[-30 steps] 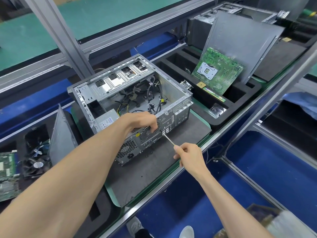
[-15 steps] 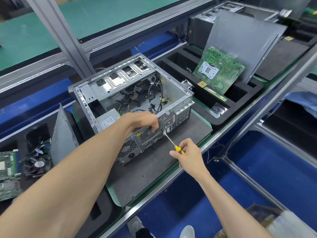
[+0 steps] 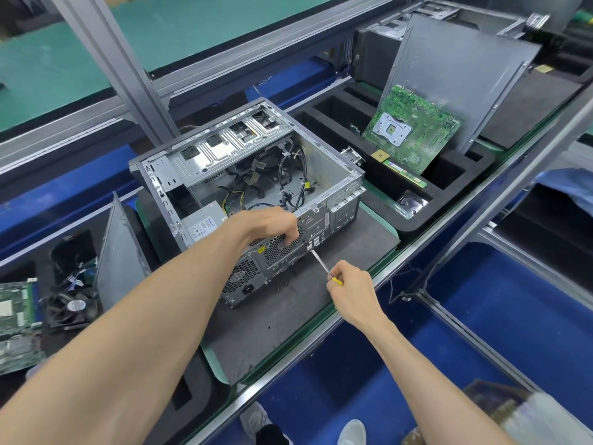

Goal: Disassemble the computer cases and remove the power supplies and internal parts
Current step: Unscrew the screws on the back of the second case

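Since a second ago the right hand [image 3: 351, 292] has shifted its hold on the screwdriver [image 3: 324, 267], so that a bit of the yellow handle now shows above the fingers where before only the metal shaft was seen; the left hand [image 3: 276, 227] has stayed on the case. The computer case [image 3: 324, 170] lies on its side, open face up, on a dark grey mat [image 3: 279, 322] on the counter [image 3: 362, 311]. The left hand's grip is curled over the upper edge of the rear panel, fingertips down on the round fan grille. The right hand's grip is closed round the screwdriver handle, and the shaft slants up and to the left with its tip at the rear panel, just right of the left hand's fingers. Inside the case, the power supply [image 3: 202, 223] sits in the near-left corner, partly hidden by the left forearm, with loose black and yellow cables [image 3: 288, 178] lying across the case floor beyond it. To the right, a black foam tray [image 3: 449, 200] holds a green motherboard [image 3: 414, 136] leaning against a grey side panel [image 3: 455, 69]. To the left, another grey panel [image 3: 118, 252] stands tilted beside a black cooling fan [image 3: 73, 308] and a further circuit board [image 3: 16, 322].
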`<state>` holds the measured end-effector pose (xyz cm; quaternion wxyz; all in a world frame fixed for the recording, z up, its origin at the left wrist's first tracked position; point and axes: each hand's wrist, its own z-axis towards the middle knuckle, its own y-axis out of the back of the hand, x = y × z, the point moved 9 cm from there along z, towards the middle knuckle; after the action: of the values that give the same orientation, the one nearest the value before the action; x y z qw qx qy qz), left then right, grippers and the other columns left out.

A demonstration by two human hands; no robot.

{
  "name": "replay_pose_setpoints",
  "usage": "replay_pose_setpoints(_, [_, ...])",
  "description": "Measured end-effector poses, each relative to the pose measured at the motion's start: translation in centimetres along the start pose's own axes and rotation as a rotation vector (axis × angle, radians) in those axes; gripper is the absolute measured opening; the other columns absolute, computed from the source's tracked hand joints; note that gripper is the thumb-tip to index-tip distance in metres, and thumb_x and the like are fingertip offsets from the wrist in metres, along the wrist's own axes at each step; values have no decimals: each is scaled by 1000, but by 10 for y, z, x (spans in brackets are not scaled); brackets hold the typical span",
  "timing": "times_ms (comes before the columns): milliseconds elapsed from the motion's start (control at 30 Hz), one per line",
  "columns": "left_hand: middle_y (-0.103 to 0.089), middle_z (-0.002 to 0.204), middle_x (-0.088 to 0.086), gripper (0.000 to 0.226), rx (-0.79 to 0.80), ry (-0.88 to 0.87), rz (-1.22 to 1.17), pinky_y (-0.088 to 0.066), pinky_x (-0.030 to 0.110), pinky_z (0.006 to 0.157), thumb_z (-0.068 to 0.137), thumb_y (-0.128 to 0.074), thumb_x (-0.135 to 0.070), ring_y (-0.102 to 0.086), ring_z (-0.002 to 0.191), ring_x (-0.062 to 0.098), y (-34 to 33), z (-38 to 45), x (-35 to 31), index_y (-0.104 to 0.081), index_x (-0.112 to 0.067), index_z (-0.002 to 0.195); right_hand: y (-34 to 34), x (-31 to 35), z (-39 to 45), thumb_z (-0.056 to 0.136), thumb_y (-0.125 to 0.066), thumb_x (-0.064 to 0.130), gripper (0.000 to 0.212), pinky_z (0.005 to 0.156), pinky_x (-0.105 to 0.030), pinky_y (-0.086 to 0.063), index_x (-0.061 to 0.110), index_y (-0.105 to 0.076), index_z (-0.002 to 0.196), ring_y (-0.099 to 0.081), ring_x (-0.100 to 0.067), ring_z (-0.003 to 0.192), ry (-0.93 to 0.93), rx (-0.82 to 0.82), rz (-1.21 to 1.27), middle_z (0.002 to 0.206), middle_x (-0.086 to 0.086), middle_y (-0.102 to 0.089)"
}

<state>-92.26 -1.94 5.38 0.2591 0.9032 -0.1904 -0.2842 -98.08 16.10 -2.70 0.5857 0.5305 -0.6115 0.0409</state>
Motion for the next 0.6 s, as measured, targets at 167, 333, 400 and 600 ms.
replay_pose_setpoints(167, [-41,106,11,11,-13,-28,51,-34,30,66,68,-61,-14,-40,85,22,0,3,-1,-54,-8,74,-4,15,13,91,-57,20,8,44,-23,-38,19,-62,85,-47,-13,44,-132,-56,453,69,-3,-71])
replay_pose_setpoints(333, [-46,108,11,15,-25,-15,42,-41,36,76,63,-62,-20,-42,94,25,2,8,1,-58,-7,70,-8,19,26,88,-55,13,13,42,-23,-42,19,-65,82,-54,-13,39,-204,-168,535,72,-5,-72])
replay_pose_setpoints(400, [-44,108,10,14,-26,-18,33,-39,32,71,65,-62,-17,-41,95,25,2,9,3,-56,-8,73,-9,12,27,84,-55,9,15,47,-27,-46,18,-66,80,-60,-13,42,-231,-167,502,72,-6,-71])
replay_pose_setpoints(600, [-50,110,11,17,-34,3,-1,-40,40,83,63,-64,-21,-45,94,26,4,7,5,-50,-12,61,-19,-10,26,86,-54,1,18,48,-28,-44,11,-68,92,-61,-14,46,-306,-112,579,66,-9,-68])
